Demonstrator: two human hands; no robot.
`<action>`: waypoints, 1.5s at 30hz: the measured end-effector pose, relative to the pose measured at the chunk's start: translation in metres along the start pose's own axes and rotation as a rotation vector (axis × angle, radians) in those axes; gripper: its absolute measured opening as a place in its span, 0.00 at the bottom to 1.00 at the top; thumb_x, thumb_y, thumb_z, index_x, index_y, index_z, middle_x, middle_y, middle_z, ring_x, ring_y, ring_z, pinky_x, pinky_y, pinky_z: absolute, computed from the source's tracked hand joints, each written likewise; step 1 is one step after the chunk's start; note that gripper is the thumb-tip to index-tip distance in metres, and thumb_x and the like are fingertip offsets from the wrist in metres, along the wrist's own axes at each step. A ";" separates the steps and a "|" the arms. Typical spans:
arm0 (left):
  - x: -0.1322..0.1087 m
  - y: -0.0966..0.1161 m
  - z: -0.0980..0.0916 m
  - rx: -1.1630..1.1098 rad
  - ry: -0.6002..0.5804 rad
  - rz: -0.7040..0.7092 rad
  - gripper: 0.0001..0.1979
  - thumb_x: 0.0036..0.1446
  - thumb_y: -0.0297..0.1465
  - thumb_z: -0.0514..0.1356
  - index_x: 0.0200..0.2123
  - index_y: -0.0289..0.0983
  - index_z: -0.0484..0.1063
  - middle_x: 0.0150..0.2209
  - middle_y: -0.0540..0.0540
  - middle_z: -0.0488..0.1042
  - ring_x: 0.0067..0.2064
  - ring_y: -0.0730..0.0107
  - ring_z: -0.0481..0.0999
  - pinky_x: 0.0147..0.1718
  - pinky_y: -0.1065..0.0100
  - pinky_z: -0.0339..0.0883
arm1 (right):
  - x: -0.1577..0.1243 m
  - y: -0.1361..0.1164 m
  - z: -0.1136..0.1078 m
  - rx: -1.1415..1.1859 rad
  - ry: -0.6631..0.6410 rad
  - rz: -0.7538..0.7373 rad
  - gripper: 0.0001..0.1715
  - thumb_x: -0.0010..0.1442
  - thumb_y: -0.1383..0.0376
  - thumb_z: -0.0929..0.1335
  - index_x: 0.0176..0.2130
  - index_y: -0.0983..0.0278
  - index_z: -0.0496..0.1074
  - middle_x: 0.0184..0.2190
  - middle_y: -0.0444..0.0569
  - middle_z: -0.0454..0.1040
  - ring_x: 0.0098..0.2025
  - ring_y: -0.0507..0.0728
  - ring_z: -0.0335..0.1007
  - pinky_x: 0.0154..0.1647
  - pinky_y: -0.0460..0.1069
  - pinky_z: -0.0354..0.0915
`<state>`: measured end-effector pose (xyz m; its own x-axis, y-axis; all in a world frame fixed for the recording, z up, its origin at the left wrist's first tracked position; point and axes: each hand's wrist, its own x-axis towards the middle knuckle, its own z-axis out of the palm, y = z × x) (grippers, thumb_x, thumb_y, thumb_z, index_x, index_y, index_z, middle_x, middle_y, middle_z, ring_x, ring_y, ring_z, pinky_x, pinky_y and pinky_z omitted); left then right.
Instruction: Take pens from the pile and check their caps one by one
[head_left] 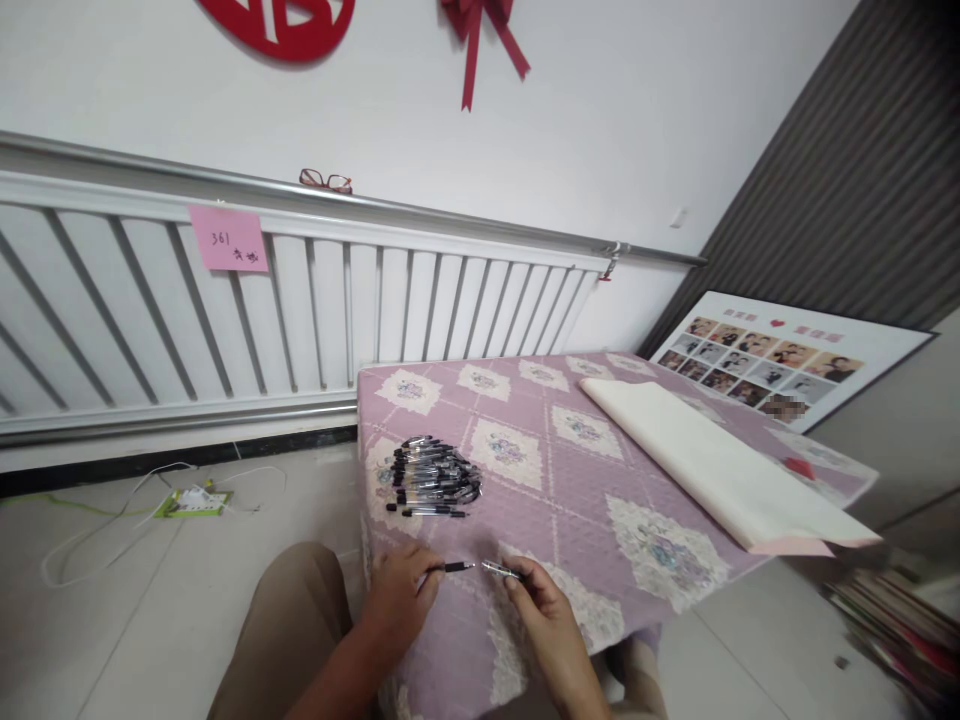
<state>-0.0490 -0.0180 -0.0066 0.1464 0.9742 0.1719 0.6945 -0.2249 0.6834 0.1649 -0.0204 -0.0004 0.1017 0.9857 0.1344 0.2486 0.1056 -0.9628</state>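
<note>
My left hand is closed on a pen, its black grip and pale tip sticking out to the right. Facing that tip across a small gap is a clear and silvery pen piece. The thumb and fingers of my right hand pinch this piece by its dark end; whether it is a cap or a barrel I cannot tell. Both hands are low over the near edge of the purple patterned tablecloth. Just beyond them lies a pile of black and clear pens, mostly lying sideways.
A long cream sheet, folded or rolled, lies on the table's right side. Behind the table runs a white radiator with eyeglasses on its upper pipe. A power strip with loose cables rests on the floor at left.
</note>
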 end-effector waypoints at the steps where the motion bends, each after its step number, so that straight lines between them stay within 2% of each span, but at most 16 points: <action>1: -0.001 0.001 0.000 0.003 0.002 0.007 0.10 0.57 0.29 0.54 0.36 0.44 0.75 0.37 0.50 0.77 0.42 0.63 0.74 0.46 0.60 0.58 | -0.001 -0.001 -0.001 -0.010 -0.015 -0.013 0.22 0.51 0.48 0.70 0.38 0.62 0.77 0.35 0.51 0.79 0.38 0.59 0.74 0.41 0.52 0.69; 6: -0.004 0.004 -0.001 0.008 0.016 0.062 0.09 0.57 0.27 0.56 0.36 0.44 0.75 0.36 0.50 0.76 0.42 0.62 0.73 0.45 0.58 0.56 | -0.007 -0.009 -0.001 -0.087 -0.086 -0.081 0.15 0.55 0.56 0.68 0.39 0.61 0.77 0.37 0.50 0.77 0.41 0.59 0.73 0.43 0.50 0.69; 12: -0.008 0.010 -0.004 0.054 0.035 0.158 0.10 0.57 0.25 0.57 0.37 0.44 0.74 0.38 0.49 0.75 0.42 0.62 0.73 0.46 0.57 0.54 | -0.013 -0.020 0.004 -0.150 -0.157 -0.154 0.12 0.56 0.60 0.66 0.39 0.60 0.77 0.36 0.50 0.76 0.40 0.57 0.73 0.41 0.48 0.69; 18: -0.010 0.013 -0.005 0.076 0.049 0.189 0.09 0.58 0.25 0.57 0.37 0.44 0.74 0.38 0.49 0.75 0.42 0.62 0.72 0.46 0.57 0.54 | -0.016 -0.023 0.007 -0.158 -0.163 -0.166 0.12 0.57 0.59 0.67 0.39 0.59 0.77 0.35 0.50 0.76 0.39 0.57 0.73 0.40 0.48 0.69; 26: -0.010 0.018 -0.007 0.061 -0.016 0.167 0.10 0.60 0.25 0.56 0.38 0.45 0.74 0.38 0.51 0.74 0.43 0.64 0.71 0.48 0.58 0.52 | -0.019 -0.021 0.012 -0.169 -0.201 -0.157 0.11 0.58 0.60 0.66 0.39 0.59 0.77 0.35 0.49 0.76 0.39 0.57 0.73 0.42 0.47 0.68; 32: -0.010 0.019 -0.004 0.112 -0.019 0.166 0.10 0.61 0.27 0.56 0.38 0.46 0.75 0.38 0.51 0.74 0.43 0.64 0.70 0.47 0.59 0.52 | -0.019 -0.018 0.013 -0.153 -0.209 -0.141 0.12 0.58 0.60 0.65 0.38 0.59 0.76 0.34 0.49 0.76 0.39 0.57 0.73 0.42 0.48 0.67; 39: -0.009 0.026 0.000 0.197 -0.041 0.149 0.09 0.62 0.27 0.56 0.37 0.46 0.76 0.37 0.51 0.74 0.42 0.64 0.70 0.46 0.59 0.53 | -0.018 -0.006 0.011 -0.099 -0.179 -0.036 0.15 0.56 0.55 0.67 0.38 0.60 0.77 0.36 0.50 0.76 0.41 0.59 0.72 0.46 0.51 0.66; 42: -0.006 0.024 0.010 0.205 -0.051 0.144 0.11 0.62 0.26 0.55 0.39 0.47 0.75 0.38 0.51 0.74 0.43 0.64 0.70 0.47 0.59 0.54 | -0.018 0.010 0.012 -0.012 -0.081 0.072 0.19 0.52 0.52 0.69 0.39 0.61 0.76 0.38 0.50 0.77 0.42 0.60 0.72 0.47 0.51 0.66; 45: -0.002 0.023 0.023 0.190 -0.069 0.165 0.15 0.62 0.23 0.53 0.44 0.48 0.74 0.40 0.50 0.74 0.44 0.64 0.70 0.48 0.59 0.57 | -0.017 0.025 0.016 0.188 0.029 0.191 0.22 0.48 0.50 0.72 0.39 0.61 0.75 0.32 0.47 0.76 0.35 0.57 0.72 0.39 0.50 0.68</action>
<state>-0.0169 -0.0245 -0.0071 0.3119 0.9251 0.2167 0.7763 -0.3796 0.5033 0.1541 -0.0322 -0.0305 0.1579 0.9862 -0.0499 0.0390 -0.0567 -0.9976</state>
